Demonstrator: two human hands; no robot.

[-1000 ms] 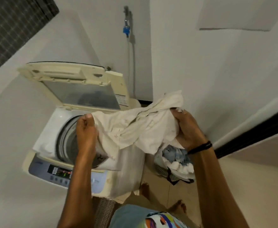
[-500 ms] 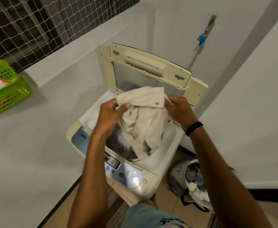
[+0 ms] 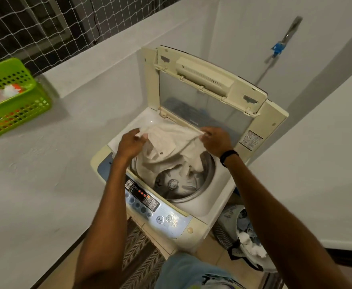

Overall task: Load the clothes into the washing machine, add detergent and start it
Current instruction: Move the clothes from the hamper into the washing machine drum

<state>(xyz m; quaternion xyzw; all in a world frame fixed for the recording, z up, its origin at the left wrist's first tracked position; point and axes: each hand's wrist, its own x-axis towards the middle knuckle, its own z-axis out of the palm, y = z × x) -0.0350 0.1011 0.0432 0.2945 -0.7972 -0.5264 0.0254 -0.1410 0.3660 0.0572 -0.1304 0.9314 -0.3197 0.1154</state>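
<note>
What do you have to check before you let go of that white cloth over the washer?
1. Lid up: ok, it stands open behind the drum.
2. Cream garment over the drum: ok, its lower part hangs inside.
3. Grip: ok, the left hand and right hand each pinch the top edge.
4. Room in the drum: ok, its bottom shows bare.
5. Pockets empty: cannot tell.
6. All clothes loaded: not ok, the bag on the floor holds more.
</note>
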